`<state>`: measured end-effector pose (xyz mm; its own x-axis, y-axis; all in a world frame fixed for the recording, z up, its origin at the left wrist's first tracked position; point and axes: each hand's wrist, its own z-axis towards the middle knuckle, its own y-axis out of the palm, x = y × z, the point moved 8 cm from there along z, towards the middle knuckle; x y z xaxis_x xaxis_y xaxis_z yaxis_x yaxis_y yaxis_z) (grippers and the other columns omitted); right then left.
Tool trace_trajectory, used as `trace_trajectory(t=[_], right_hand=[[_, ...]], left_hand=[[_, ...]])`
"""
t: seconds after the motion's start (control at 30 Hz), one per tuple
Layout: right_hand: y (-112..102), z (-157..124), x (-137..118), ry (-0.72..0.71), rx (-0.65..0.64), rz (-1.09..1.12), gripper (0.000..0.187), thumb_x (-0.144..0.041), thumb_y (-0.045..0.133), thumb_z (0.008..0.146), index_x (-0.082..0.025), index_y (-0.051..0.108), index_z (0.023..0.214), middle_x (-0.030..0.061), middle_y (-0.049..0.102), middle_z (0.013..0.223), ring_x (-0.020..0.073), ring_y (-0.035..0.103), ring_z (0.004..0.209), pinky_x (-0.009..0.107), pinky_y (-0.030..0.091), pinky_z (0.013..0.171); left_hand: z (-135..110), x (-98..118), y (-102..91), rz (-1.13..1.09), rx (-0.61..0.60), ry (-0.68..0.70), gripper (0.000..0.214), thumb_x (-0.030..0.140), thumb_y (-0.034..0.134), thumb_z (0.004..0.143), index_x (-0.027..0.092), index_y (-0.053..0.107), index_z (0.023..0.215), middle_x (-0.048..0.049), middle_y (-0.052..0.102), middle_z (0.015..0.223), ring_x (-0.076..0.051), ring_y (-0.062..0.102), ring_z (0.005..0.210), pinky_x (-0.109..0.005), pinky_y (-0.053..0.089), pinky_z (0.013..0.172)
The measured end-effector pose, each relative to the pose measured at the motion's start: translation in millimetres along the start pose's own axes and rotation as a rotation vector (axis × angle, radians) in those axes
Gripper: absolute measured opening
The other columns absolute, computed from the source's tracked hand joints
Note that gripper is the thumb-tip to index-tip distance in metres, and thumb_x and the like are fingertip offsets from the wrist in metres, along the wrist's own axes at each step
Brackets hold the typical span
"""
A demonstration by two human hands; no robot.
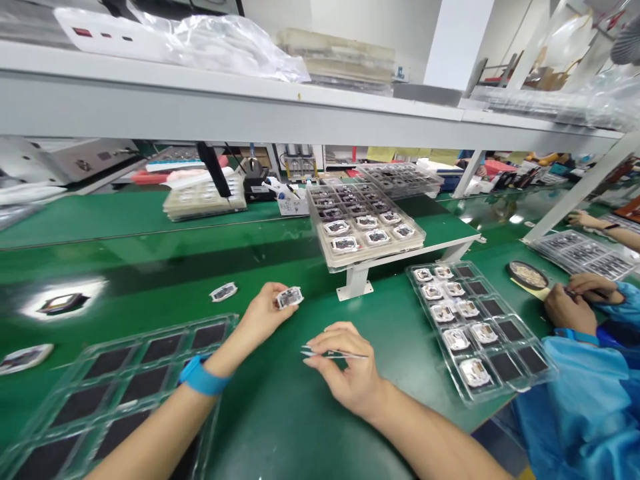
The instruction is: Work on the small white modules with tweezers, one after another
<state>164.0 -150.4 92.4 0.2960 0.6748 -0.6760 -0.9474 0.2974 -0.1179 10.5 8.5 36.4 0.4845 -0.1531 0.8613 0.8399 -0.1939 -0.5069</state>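
My left hand [263, 313] pinches a small white-framed module [289, 297] by its edge, just above the green mat [300, 413]. A blue band [203, 378] circles that wrist. My right hand [345, 370] is closed on thin metal tweezers [330, 353], which lie level with their tips pointing left. Another module [223, 291] lies loose on the mat to the left of my left hand. An empty clear tray [115, 387] sits under my left forearm. To the right lies a clear tray [480, 327] partly filled with modules.
A stack of filled trays [363, 223] rests on a white raised stand [400, 257] behind my hands. More modules [63, 303] lie at far left. A co-worker in blue sleeves [590, 387] works at right beside a dark round dish [527, 275]. A white shelf [250, 100] runs overhead.
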Motion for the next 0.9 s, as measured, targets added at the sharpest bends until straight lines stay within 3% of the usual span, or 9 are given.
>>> trace_trajectory(t=[0.1,0.2,0.33,0.47,0.6,0.7,0.8,0.9], right_hand=[[-3.4,-0.8,0.9,0.056,0.05,0.059,0.002,-0.025,0.07,0.086,-0.024,0.069,0.087,0.0063,0.08,0.083,0.0215,0.075,0.077,0.038,0.057,0.078],[0.4,-3.5,0.7,0.086,0.037,0.089,0.003,-0.026,0.073,0.085,-0.024,0.069,0.086,0.0053,0.08,0.083,0.0213,0.075,0.077,0.038,0.055,0.079],[12.5,-7.5,-4.0,0.058,-0.065,0.09,0.004,-0.028,0.072,0.087,-0.026,0.07,0.085,0.0039,0.081,0.083,0.0215,0.076,0.077,0.039,0.054,0.081],[20.2,-10.7,-6.9,0.04,-0.15,0.03,0.005,-0.028,0.069,0.088,-0.026,0.069,0.084,0.0029,0.081,0.081,0.0214,0.076,0.076,0.041,0.053,0.082],[20.5,-13.8,-3.8,0.077,-0.157,0.024,0.005,-0.025,0.07,0.087,-0.025,0.069,0.082,0.0029,0.08,0.077,0.0207,0.074,0.071,0.041,0.053,0.082],[20.1,-17.9,10.4,0.229,-0.146,0.112,0.006,-0.028,0.07,0.086,-0.024,0.069,0.083,0.005,0.079,0.08,0.0213,0.073,0.076,0.039,0.056,0.078],[20.1,-22.7,27.2,0.411,-0.112,0.268,0.012,-0.033,0.07,0.086,-0.022,0.067,0.086,0.0061,0.077,0.085,0.0207,0.074,0.081,0.035,0.059,0.074],[22.6,-23.5,33.5,0.482,-0.11,0.37,0.014,-0.035,0.071,0.086,-0.022,0.065,0.085,0.0045,0.077,0.084,0.0189,0.074,0.08,0.033,0.06,0.074]], left_hand=[[-46.7,10.6,11.0,-0.168,-0.095,-0.061,0.05,0.043,0.071,0.068,0.018,0.056,0.108,-0.0064,0.074,0.092,-0.026,0.07,0.089,-0.038,0.054,0.081],[-91.2,15.3,23.1,-0.444,-0.214,-0.214,0.063,0.039,0.078,0.067,0.019,0.057,0.122,-0.0094,0.074,0.109,-0.027,0.067,0.104,-0.038,0.05,0.091],[-126.0,15.4,25.1,-0.555,-0.212,-0.296,0.061,0.042,0.079,0.069,0.022,0.06,0.123,-0.0093,0.071,0.12,-0.029,0.062,0.113,-0.036,0.049,0.092],[-134.6,6.4,22.6,-0.587,-0.137,-0.306,0.061,0.044,0.08,0.067,0.021,0.063,0.121,-0.0082,0.072,0.116,-0.027,0.064,0.103,-0.031,0.05,0.082],[-134.7,1.6,17.9,-0.578,-0.055,-0.288,0.051,0.044,0.074,0.073,0.02,0.067,0.118,-0.0045,0.073,0.093,-0.019,0.059,0.076,-0.028,0.046,0.067],[-136.5,1.6,17.7,-0.593,-0.053,-0.307,0.045,0.042,0.072,0.075,0.019,0.07,0.113,-0.0027,0.071,0.083,-0.017,0.054,0.069,-0.028,0.044,0.063],[-139.4,2.6,19.4,-0.624,-0.086,-0.339,0.042,0.04,0.074,0.073,0.02,0.071,0.11,-0.0037,0.072,0.089,-0.017,0.054,0.07,-0.028,0.044,0.064],[-141.5,3.1,20.7,-0.648,-0.117,-0.35,0.041,0.038,0.074,0.072,0.021,0.071,0.109,-0.0035,0.072,0.09,-0.016,0.055,0.069,-0.029,0.045,0.065]])
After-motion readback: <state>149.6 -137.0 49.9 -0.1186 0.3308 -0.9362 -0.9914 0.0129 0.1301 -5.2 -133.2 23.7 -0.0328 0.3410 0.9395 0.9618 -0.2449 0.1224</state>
